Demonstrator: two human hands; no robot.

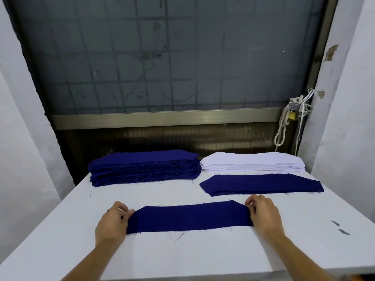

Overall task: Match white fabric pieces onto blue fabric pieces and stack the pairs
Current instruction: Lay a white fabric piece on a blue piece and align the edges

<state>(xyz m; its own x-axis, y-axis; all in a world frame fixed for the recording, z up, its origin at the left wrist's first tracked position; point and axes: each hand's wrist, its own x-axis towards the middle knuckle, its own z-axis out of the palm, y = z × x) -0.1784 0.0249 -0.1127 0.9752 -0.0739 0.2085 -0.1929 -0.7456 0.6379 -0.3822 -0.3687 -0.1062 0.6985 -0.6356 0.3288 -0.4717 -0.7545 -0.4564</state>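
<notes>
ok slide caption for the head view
A blue piece on the table, its ends pinched by left hand and right hand

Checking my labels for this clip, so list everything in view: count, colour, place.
single blue piece: one, dark blue, flat on the near middle of the table
blue stack: one tall stack, dark blue, back left
white stack: one stack, white, back right
low pile: one, blue on top with white edges showing beneath, just in front of the white stack
table: one, white
grey marks: two, on the table's right side
rope: one bundle, off-white, hanging at the window frame's right
padlock: one, brass, by the rope
left hand: pinches the single piece's left end
right hand: grips its right end
</notes>
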